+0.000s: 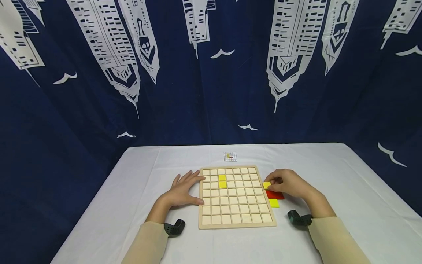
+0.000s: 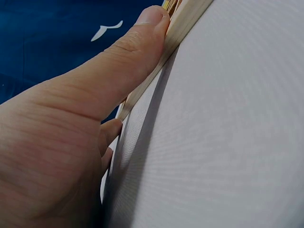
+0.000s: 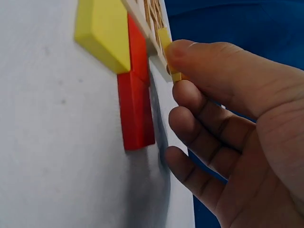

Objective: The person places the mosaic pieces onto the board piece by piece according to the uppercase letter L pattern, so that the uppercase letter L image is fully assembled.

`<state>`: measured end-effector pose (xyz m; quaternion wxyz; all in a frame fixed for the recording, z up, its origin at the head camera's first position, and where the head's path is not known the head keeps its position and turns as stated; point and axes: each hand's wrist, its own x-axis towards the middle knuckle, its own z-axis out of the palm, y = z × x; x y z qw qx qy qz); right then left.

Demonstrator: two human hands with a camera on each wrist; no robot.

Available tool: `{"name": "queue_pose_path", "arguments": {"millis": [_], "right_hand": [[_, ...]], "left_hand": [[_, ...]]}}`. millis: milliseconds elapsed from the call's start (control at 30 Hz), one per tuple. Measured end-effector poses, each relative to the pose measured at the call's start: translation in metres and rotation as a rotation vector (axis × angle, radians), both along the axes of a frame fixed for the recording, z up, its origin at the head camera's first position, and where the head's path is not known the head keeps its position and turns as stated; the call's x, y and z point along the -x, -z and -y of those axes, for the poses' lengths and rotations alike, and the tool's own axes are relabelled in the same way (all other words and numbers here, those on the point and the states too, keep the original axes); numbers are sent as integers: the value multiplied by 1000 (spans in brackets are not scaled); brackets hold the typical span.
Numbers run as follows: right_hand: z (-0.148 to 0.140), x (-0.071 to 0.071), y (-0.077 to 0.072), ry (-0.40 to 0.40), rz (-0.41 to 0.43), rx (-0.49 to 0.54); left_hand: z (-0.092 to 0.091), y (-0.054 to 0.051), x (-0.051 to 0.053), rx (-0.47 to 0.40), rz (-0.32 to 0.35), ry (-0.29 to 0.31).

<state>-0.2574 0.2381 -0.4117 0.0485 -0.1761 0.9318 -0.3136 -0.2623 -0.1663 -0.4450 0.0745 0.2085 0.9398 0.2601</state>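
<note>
A wooden grid board [image 1: 238,226] lies flat on the white table, with two yellow tiles [image 1: 222,181] in neighbouring cells of one column near its top. My left hand [image 1: 182,191] rests against the board's left edge, thumb and fingers spread and straight. Beside the right edge, my right hand [image 1: 290,183] pinches a yellow tile [image 1: 267,185] between thumb and index finger; the right wrist view shows its other fingers loosely bent. Below that hand lie red tiles [image 3: 135,114], touching end to end, and another yellow tile [image 1: 274,202] next to the board.
A small printed grid card [image 1: 230,157] with a coloured pattern lies behind the board. The white tablecloth [image 1: 165,165] covers the table. A dark blue curtain [image 1: 204,91] with white building prints hangs behind. Each wrist wears a black camera band [image 1: 299,219].
</note>
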Motion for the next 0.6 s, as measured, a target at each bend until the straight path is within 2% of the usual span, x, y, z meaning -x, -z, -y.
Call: {"name": "queue_pose_path", "arguments": {"millis": [600], "right_hand": [[17,0,1,-70,-119,26]], "left_hand": [[0,-1,-1,-12,0,2]]}}
